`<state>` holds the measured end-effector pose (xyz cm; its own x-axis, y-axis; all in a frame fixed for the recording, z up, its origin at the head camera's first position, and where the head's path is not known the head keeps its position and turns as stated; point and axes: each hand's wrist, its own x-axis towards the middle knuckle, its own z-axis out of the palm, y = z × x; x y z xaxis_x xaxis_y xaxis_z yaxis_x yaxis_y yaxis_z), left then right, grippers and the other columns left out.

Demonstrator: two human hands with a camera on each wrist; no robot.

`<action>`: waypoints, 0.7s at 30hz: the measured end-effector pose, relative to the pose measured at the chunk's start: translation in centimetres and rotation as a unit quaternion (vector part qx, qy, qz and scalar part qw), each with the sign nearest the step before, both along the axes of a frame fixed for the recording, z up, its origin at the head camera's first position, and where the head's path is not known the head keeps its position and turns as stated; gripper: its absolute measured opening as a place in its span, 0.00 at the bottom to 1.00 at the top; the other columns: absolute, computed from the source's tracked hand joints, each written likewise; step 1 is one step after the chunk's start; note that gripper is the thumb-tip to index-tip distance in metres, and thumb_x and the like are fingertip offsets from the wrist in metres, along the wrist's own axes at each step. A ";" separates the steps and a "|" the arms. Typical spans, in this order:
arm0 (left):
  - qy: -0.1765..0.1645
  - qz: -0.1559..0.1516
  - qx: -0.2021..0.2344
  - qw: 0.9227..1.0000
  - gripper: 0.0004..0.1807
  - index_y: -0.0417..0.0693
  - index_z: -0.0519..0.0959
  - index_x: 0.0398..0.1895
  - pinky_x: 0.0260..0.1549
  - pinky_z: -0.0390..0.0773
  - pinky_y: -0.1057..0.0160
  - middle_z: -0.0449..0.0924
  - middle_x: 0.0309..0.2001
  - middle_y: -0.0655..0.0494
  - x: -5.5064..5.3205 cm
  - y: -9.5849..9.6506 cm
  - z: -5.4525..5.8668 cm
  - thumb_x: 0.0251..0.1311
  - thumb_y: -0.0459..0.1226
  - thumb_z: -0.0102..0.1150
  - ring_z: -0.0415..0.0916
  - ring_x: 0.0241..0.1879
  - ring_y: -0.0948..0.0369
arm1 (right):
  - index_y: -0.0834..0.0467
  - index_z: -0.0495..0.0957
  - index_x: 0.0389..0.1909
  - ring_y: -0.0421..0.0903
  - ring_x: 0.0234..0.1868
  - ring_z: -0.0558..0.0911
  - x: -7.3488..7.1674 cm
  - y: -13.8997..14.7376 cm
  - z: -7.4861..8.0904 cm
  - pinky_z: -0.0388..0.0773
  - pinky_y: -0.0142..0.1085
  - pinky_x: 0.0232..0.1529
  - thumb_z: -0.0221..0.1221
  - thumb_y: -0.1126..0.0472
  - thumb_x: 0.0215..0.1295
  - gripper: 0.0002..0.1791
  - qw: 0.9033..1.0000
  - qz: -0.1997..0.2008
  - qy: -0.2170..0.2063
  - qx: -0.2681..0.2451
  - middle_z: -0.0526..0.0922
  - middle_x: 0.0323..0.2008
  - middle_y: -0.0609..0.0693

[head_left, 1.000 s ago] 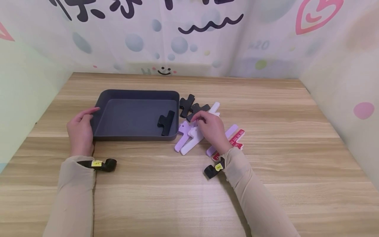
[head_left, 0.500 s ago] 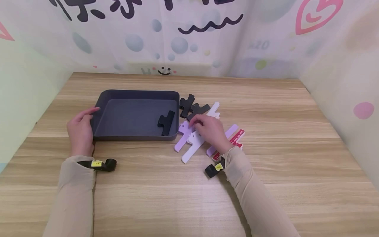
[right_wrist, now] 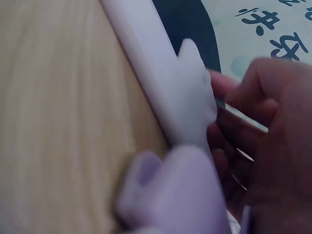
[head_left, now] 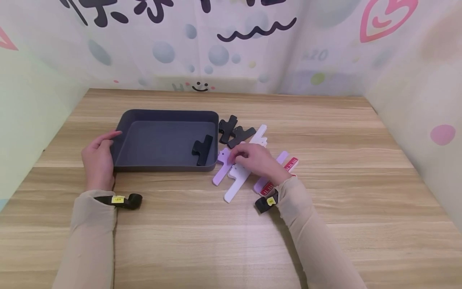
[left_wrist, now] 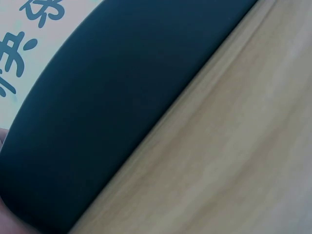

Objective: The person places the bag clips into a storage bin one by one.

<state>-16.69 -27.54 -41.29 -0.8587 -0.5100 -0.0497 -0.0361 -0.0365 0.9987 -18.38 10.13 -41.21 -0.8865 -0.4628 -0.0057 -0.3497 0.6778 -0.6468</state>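
My left hand (head_left: 99,158) grips the left end of the dark grey tray (head_left: 166,169), one finger reaching over its rim. A black clip (head_left: 203,150) lies inside the tray at its right end. My right hand (head_left: 252,158) is over the clips to the right of the tray, its fingers curled. Its fingertips are at the right edge of a light purple clip (head_left: 221,172), beside a white clip (head_left: 236,186) under the hand. I cannot tell whether they pinch either one. In the right wrist view the fingers lie along the white clip (right_wrist: 185,102), with a purple clip (right_wrist: 180,195) nearer the camera.
Two black clips (head_left: 227,129) lie against the tray's right side. Beyond the right hand is another white clip (head_left: 259,134). Another purple clip (head_left: 281,157) and a red-and-white clip (head_left: 290,164) lie partly under the right wrist. A printed curtain (head_left: 252,60) hangs behind the wooden table (head_left: 180,241).
My right hand has shifted slightly toward me, and the white clip under it has slid nearer and a little right. The left hand and the tray stay put.
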 end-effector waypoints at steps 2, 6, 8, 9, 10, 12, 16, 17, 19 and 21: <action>0.002 -0.001 0.002 1.000 0.17 0.47 0.80 0.45 0.56 0.52 0.77 0.72 0.54 0.59 0.0 0.0 0.0 0.62 0.32 0.40 0.60 0.57 0.68 | 0.41 0.78 0.29 0.38 0.35 0.73 0.0 0.3 0.2 0.70 0.34 0.36 0.53 0.60 0.56 0.09 0.999 0.028 -0.015 -0.008 0.77 0.33 0.36; 0.004 0.000 0.003 1.000 0.17 0.46 0.80 0.45 0.56 0.52 0.77 0.72 0.54 0.58 0.0 0.1 0.1 0.62 0.31 0.40 0.60 0.57 0.67 | 0.41 0.79 0.32 0.38 0.38 0.72 0.1 0.6 0.5 0.69 0.34 0.39 0.56 0.57 0.56 0.06 0.996 0.072 -0.038 -0.017 0.77 0.34 0.37; 0.005 0.002 0.002 1.000 0.17 0.46 0.80 0.45 0.55 0.53 0.77 0.72 0.54 0.58 0.0 0.1 0.1 0.62 0.31 0.40 0.60 0.57 0.67 | 0.41 0.79 0.33 0.39 0.38 0.71 0.1 0.7 0.6 0.68 0.35 0.39 0.58 0.55 0.56 0.05 0.995 0.083 -0.049 -0.018 0.77 0.34 0.37; 0.004 0.002 0.002 1.000 0.17 0.46 0.80 0.45 0.55 0.53 0.77 0.72 0.54 0.58 0.0 0.2 0.1 0.62 0.31 0.40 0.60 0.57 0.67 | 0.41 0.79 0.33 0.39 0.38 0.71 0.0 0.7 0.6 0.68 0.35 0.39 0.59 0.54 0.55 0.05 0.995 0.088 -0.054 -0.018 0.77 0.35 0.38; 0.004 0.003 0.002 1.000 0.17 0.47 0.80 0.45 0.55 0.53 0.77 0.73 0.54 0.58 0.1 0.2 0.1 0.62 0.31 0.40 0.60 0.57 0.67 | 0.41 0.79 0.34 0.40 0.37 0.71 0.0 0.7 0.6 0.68 0.36 0.38 0.59 0.54 0.55 0.06 0.994 0.091 -0.056 -0.016 0.76 0.34 0.38; 0.004 0.004 0.002 1.000 0.17 0.47 0.80 0.44 0.55 0.53 0.77 0.72 0.54 0.58 0.1 0.2 0.0 0.62 0.31 0.40 0.60 0.57 0.67 | 0.41 0.79 0.35 0.40 0.36 0.71 0.0 0.8 0.6 0.68 0.36 0.38 0.60 0.53 0.54 0.06 0.993 0.095 -0.061 -0.016 0.76 0.34 0.39; 0.005 0.005 0.000 1.000 0.17 0.47 0.80 0.45 0.56 0.52 0.77 0.73 0.54 0.58 0.1 0.2 0.0 0.62 0.32 0.40 0.60 0.57 0.68 | 0.41 0.78 0.37 0.40 0.36 0.71 0.0 0.9 0.5 0.68 0.36 0.37 0.61 0.53 0.54 0.08 0.992 0.104 -0.068 -0.029 0.76 0.34 0.39; 0.004 0.005 -0.001 1.000 0.17 0.47 0.80 0.45 0.56 0.52 0.77 0.73 0.54 0.58 0.1 0.2 0.0 0.62 0.32 0.40 0.60 0.57 0.68 | 0.42 0.78 0.38 0.40 0.37 0.71 0.0 1.0 0.4 0.69 0.36 0.38 0.60 0.53 0.55 0.09 0.991 0.107 -0.069 -0.037 0.77 0.35 0.39; 0.004 0.004 -0.002 1.000 0.17 0.47 0.80 0.45 0.56 0.52 0.77 0.73 0.54 0.59 0.1 0.1 0.0 0.62 0.32 0.40 0.60 0.57 0.68 | 0.42 0.78 0.39 0.39 0.39 0.71 0.0 1.2 0.4 0.69 0.36 0.39 0.60 0.54 0.56 0.09 0.990 0.111 -0.065 -0.051 0.77 0.37 0.38; 0.004 0.003 -0.002 1.000 0.17 0.47 0.80 0.45 0.56 0.52 0.77 0.73 0.54 0.59 0.1 0.1 0.1 0.62 0.32 0.40 0.60 0.57 0.68 | 0.42 0.78 0.39 0.38 0.40 0.72 0.0 1.3 0.5 0.69 0.36 0.40 0.59 0.53 0.57 0.09 0.990 0.113 -0.058 -0.065 0.77 0.39 0.37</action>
<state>-16.58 -27.40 -41.21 -0.8556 -0.5159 -0.0413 -0.0288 -0.0322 0.9991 -18.43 11.45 -40.73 -0.7565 -0.6533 -0.0296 -0.4011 0.4992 -0.7681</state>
